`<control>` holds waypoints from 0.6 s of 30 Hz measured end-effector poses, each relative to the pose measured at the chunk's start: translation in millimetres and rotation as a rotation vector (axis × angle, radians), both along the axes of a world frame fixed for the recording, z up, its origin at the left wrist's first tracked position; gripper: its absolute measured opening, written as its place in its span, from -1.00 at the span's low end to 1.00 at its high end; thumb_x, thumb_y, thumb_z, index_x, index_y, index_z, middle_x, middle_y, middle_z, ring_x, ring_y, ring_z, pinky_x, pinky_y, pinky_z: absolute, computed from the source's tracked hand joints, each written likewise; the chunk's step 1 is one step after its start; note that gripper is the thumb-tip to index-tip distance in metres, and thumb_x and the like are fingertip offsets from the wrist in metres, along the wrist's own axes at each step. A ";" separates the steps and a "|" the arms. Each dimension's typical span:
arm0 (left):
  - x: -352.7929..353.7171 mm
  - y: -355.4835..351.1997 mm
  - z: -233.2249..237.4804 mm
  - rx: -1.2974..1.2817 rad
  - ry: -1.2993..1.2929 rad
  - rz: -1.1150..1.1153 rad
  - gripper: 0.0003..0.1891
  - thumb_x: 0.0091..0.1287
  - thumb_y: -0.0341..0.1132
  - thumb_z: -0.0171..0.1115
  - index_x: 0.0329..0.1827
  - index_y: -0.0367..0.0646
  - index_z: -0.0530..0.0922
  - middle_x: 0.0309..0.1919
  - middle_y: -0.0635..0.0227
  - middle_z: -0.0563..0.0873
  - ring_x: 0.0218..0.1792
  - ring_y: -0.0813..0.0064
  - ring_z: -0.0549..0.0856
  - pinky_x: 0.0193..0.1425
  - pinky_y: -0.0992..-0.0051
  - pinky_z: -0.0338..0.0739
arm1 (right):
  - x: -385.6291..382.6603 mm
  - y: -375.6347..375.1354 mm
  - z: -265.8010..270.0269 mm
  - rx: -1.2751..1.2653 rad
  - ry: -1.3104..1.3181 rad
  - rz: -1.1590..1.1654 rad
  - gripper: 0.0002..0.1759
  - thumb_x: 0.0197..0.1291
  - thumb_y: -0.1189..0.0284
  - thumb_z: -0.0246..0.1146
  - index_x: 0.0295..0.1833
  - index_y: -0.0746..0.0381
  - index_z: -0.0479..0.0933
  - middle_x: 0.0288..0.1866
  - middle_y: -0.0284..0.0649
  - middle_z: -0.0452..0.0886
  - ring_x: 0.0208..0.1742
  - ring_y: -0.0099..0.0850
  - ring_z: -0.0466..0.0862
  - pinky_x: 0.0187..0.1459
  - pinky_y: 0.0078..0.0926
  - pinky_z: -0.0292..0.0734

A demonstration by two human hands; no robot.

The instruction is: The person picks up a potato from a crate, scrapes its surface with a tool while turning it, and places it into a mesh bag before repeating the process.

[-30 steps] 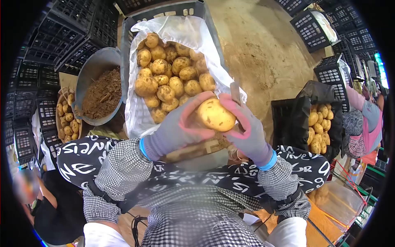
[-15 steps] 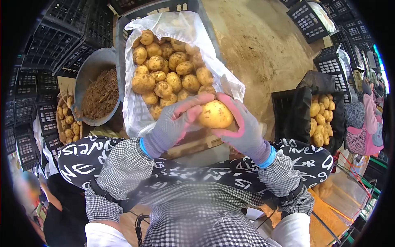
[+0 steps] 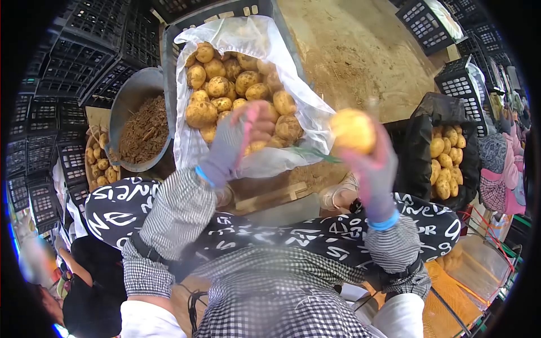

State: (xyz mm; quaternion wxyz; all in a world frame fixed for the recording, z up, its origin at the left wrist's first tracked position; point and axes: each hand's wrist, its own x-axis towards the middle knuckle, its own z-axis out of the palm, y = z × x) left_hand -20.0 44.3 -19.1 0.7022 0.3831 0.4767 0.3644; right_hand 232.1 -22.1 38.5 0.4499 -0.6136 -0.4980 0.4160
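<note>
My right hand (image 3: 372, 172), in a grey and pink glove, grips a yellow potato (image 3: 352, 130) to the right of the lined crate, both blurred by motion. My left hand (image 3: 234, 138), gloved alike, hovers over the near part of the crate with its fingers apart and bent, holding nothing. Below it lie many soil-marked potatoes (image 3: 248, 83) in a white liner (image 3: 242, 32), which drapes inside a dark plastic crate (image 3: 288, 48). A thin green strand (image 3: 315, 154) stretches between the liner's near edge and my right hand.
A bucket (image 3: 127, 93) of brown soil-like debris stands left of the crate, with a box of potatoes (image 3: 101, 169) beside it. On the right, a black-lined crate (image 3: 403, 152) holds cleaner-looking potatoes (image 3: 448, 163). Stacked black crates (image 3: 84, 45) line the left; people sit at the far right.
My hands have parted. The right hand has carried the potato right, away from the crate; the left has let go of it and moved slightly left and up over the potatoes.
</note>
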 end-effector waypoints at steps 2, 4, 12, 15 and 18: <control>-14.6 23.8 -25.6 -0.018 0.269 0.054 -0.48 0.41 -0.08 0.22 0.27 -0.30 0.45 -0.08 0.22 0.66 -0.09 0.45 0.69 -0.01 0.44 0.64 | 49.3 3.9 0.1 0.200 0.446 -0.263 -0.53 0.25 0.56 0.28 0.27 0.39 0.43 0.24 -0.05 0.55 0.17 -0.29 0.61 0.19 -0.33 0.56; -13.7 36.4 -51.2 -0.105 0.407 -0.086 -0.47 0.37 -0.07 0.27 0.23 -0.31 0.48 -0.14 0.20 0.69 -0.04 0.36 0.71 -0.03 0.39 0.63 | 136.2 0.2 -13.7 0.426 0.846 -0.470 -0.60 0.35 0.50 0.20 0.23 0.46 0.43 0.19 0.03 0.56 0.22 -0.24 0.58 0.27 -0.30 0.54; 101.0 78.9 -120.9 0.167 1.389 -0.475 -0.19 0.17 0.00 0.39 0.35 -0.28 0.24 0.16 -0.04 0.49 0.18 0.04 0.62 0.21 0.22 0.57 | 175.0 -11.6 -2.4 0.521 0.740 -0.623 -0.56 0.46 0.43 0.06 0.26 0.57 0.36 0.25 0.17 0.49 0.30 -0.11 0.52 0.42 -0.12 0.42; 118.3 85.8 -131.4 0.068 1.369 -0.367 -0.20 0.19 -0.03 0.38 0.37 -0.26 0.20 0.23 -0.02 0.43 0.20 0.06 0.61 0.22 0.22 0.57 | 159.5 -8.2 4.1 0.515 0.808 -0.512 -0.52 0.48 0.38 0.04 0.30 0.56 0.33 0.29 0.12 0.47 0.30 -0.11 0.51 0.41 -0.14 0.43; 91.6 70.9 -88.5 0.107 0.906 -0.269 -0.23 0.09 -0.18 0.49 0.29 -0.29 0.28 0.07 0.00 0.57 0.10 0.16 0.67 0.13 0.28 0.62 | 150.0 -7.1 3.7 0.523 0.756 -0.398 -0.46 0.48 0.30 0.06 0.35 0.52 0.31 0.32 0.07 0.44 0.31 -0.14 0.49 0.41 -0.17 0.42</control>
